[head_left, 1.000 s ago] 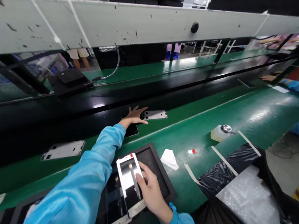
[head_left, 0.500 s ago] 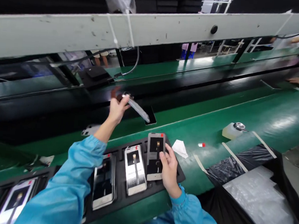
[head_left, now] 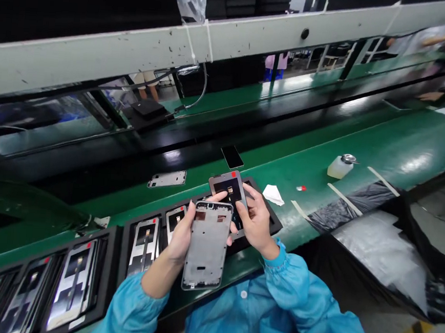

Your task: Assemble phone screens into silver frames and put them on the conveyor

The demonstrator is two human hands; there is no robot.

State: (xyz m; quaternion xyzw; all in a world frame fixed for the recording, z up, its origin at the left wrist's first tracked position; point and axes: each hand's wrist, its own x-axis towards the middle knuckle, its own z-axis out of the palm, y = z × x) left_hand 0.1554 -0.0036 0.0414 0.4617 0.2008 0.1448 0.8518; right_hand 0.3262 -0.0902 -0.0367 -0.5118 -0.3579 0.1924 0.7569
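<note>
In front of my body, my left hand (head_left: 184, 233) is closed around a grey phone frame (head_left: 206, 250), its flat inner face turned up toward me. Some of its fingers reach behind the frame and over toward the other part. My right hand (head_left: 256, 216) grips a phone screen (head_left: 225, 182) by its right side; a red tab and a small gold connector show on its back. The frame overlaps the lower left of this screen. Below and behind both lies a black foam tray (head_left: 274, 223), holding more phone screens (head_left: 145, 242) to the left.
A second black tray (head_left: 113, 260) with several screens sits at left. Beyond lie another phone frame (head_left: 167, 178) and a dark phone panel (head_left: 232, 157). A white cloth (head_left: 273, 194), a small red piece (head_left: 301, 188) and a pump bottle (head_left: 341, 166) stand rightward. A grey beam (head_left: 139, 47) crosses above.
My left hand has come back from the far side with the phone frame, now held close to me. My right hand has raised the screen off the tray beside it.
</note>
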